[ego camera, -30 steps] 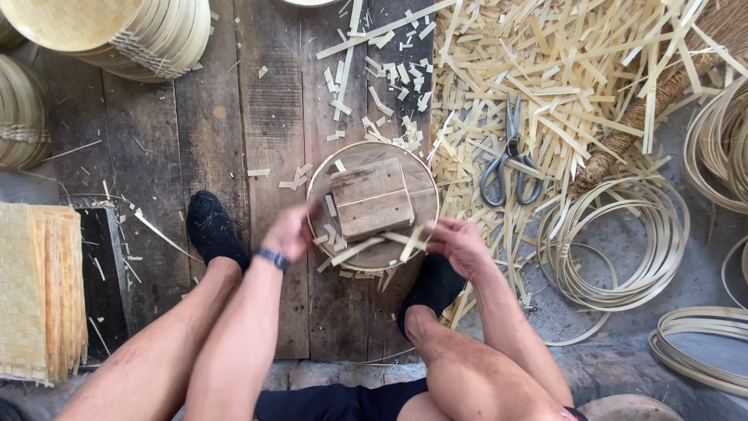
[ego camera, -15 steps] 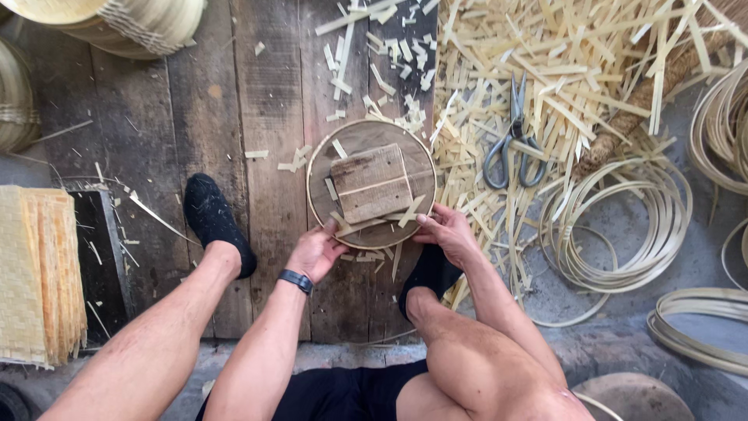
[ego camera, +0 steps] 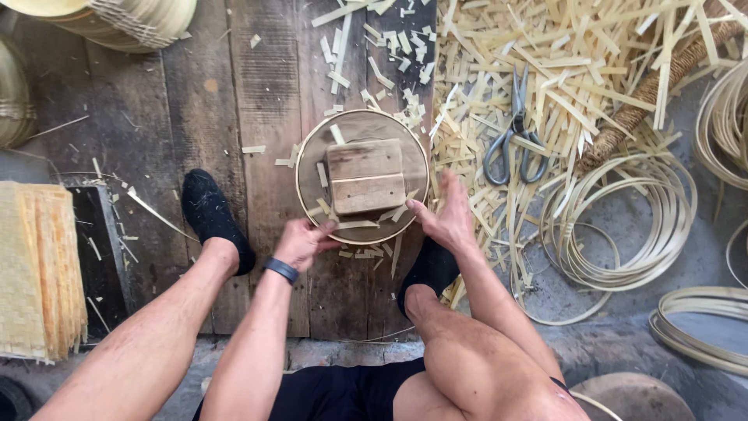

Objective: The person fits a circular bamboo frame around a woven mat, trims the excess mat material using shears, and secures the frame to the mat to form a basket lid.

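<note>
Head view, looking straight down: a round bamboo-rimmed tray (ego camera: 312,156) lies flat on the dark wooden floor planks (ego camera: 257,93) between your feet, with a squarish wooden block (ego camera: 365,176) resting on its middle and a few short bamboo offcuts (ego camera: 358,224) scattered on it. Your left hand (ego camera: 302,243) sits at the tray's near-left rim, fingers curled and pinching the edge; a dark band circles that wrist. Your right hand (ego camera: 446,220) is at the near-right rim, thumb touching the edge, the other fingers spread loose and flat rather than closed, so it steadies more than grips. Your black-shod left foot (ego camera: 212,212) is planted left of the tray, the right foot (ego camera: 430,269) just below your right hand, both bare legs angling in from the bottom of the frame. Right of the tray lies a thick litter of pale bamboo strips (ego camera: 576,70), and grey scissors (ego camera: 516,132) lie on top of them, well clear of your hands. Beyond those, coils of thin split cane (ego camera: 623,234) lie looped on the grey ground, with more hoops (ego camera: 701,327) at the lower right. Far left, a stack of woven mat pieces (ego camera: 35,265) rests on the floor; woven baskets (ego camera: 117,19) show at the top left corner.
</note>
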